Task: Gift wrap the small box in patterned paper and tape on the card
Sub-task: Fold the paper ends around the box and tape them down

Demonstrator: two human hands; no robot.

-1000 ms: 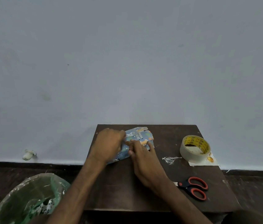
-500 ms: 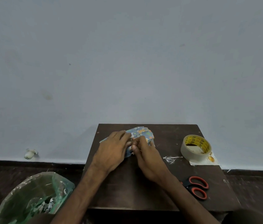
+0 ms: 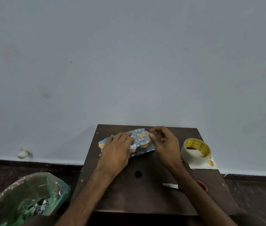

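Papered box (image 3: 141, 141) at the worktop's (image 3: 145, 193) 12 o'clock, pressed under the left hand (image 3: 117, 149), fingers (image 3: 126, 137) straight and together, right hand (image 3: 163, 142) held at its 3 o'clock end, fingers curled — grip cannot be told — tape (image 3: 194, 152) at 3 o'clock

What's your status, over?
Left hand flat on papered box. Right hand curled beside it, grip unclear. Tape, scissors off right, clear.

The small box in patterned paper (image 3: 141, 142) lies at the back of the dark wooden table (image 3: 145, 194) — round beige tape roll (image 3: 194, 158) to its right, red-handled scissors (image 3: 170, 185) nearer; green plastic bag (image 3: 31, 193) on the floor, left.
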